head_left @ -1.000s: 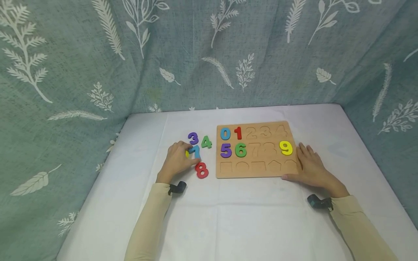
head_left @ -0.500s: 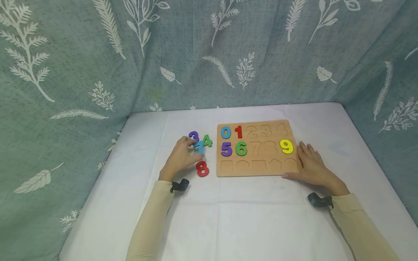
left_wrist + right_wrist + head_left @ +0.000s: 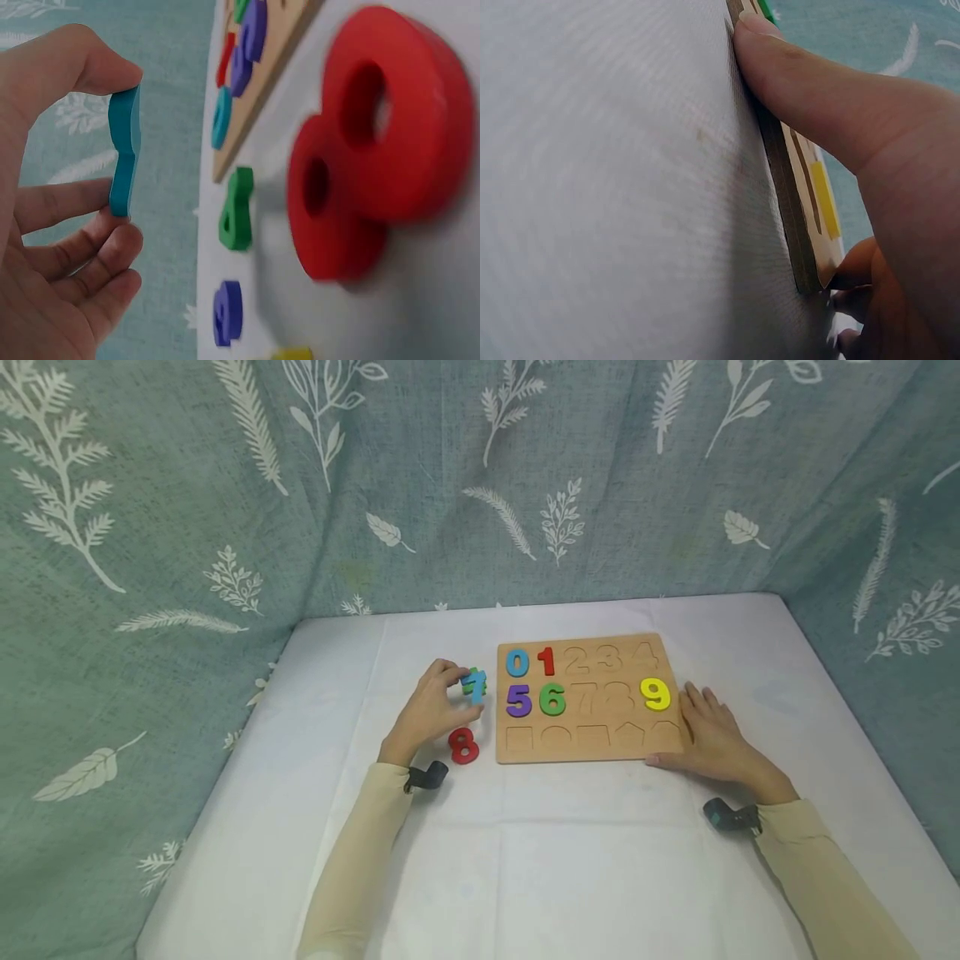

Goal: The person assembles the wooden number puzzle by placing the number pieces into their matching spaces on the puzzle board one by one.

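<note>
My left hand (image 3: 429,712) pinches a light-blue number 7 piece (image 3: 477,690) between thumb and fingertips, raised off the table. Behind it in the head view, a green 4 (image 3: 238,210) is mostly covered; the left wrist view shows it lying flat. A purple 3 (image 3: 228,313) and a bit of a yellow piece (image 3: 292,353) also appear there, hidden by the hand from the head camera. Close below the hand lies a red 8 (image 3: 463,747). My right hand (image 3: 711,739) rests at the lower right corner of the wooden number board (image 3: 588,720), thumb along its front edge, fingers extended beside its right edge.
On the board sit a blue 0 (image 3: 517,662), red 1 (image 3: 547,661), purple 5 (image 3: 518,701), green 6 (image 3: 552,700) and yellow 9 (image 3: 656,694). Other outlines there are unfilled. White cloth (image 3: 465,860) covers the table; a leaf-patterned curtain (image 3: 442,552) hangs behind.
My left hand has lifted the blue 7 and carried it right and away from me, toward the board, passing over the purple 3 and green 4. The right hand stays at the board.
</note>
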Tool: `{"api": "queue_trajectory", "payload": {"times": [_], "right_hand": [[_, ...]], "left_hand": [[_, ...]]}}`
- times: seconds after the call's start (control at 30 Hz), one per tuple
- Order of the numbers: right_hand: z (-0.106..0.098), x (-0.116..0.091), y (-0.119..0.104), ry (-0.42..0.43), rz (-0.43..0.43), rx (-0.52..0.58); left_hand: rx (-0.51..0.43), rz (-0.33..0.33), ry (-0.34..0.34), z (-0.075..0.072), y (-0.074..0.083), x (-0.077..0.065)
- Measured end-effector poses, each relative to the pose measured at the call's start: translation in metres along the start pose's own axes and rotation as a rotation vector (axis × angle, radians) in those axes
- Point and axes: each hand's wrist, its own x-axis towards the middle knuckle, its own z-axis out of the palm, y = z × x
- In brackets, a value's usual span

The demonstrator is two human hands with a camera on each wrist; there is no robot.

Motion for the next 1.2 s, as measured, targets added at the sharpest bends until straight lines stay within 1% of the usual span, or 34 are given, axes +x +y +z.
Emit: {"api": "queue_trajectory", "payload": {"times": [0.13, 0.33, 0.5, 0.6, 0.83, 1.07, 1.2], "right_hand": [[-0.001, 0.000, 0.001, 0.002, -0.006, 0.003], [0.001, 0.000, -0.002, 0.002, -0.004, 0.012], [0.002, 0.001, -0.002, 0.006, -0.004, 0.004], [0.002, 0.001, -0.001, 0.009, -0.007, 0.006], [0.003, 0.000, 0.000, 0.008, -0.011, 0.010], [0.002, 0.000, 0.001, 0.013, -0.001, 0.016], [0.003, 0.000, 0.002, 0.012, 0.003, 0.016]], "left_hand": [[-0.006, 0.022, 0.001, 0.001, 0.010, 0.007], [-0.055, 0.065, -0.006, 0.004, 0.023, 0.016], [-0.097, 0.115, -0.015, 0.008, 0.032, 0.021], [-0.091, 0.141, -0.022, 0.011, 0.038, 0.024], [-0.099, 0.151, -0.072, 0.016, 0.051, 0.032], [-0.093, 0.206, -0.061, 0.024, 0.064, 0.041], [-0.130, 0.232, -0.070, 0.030, 0.068, 0.044]]}}
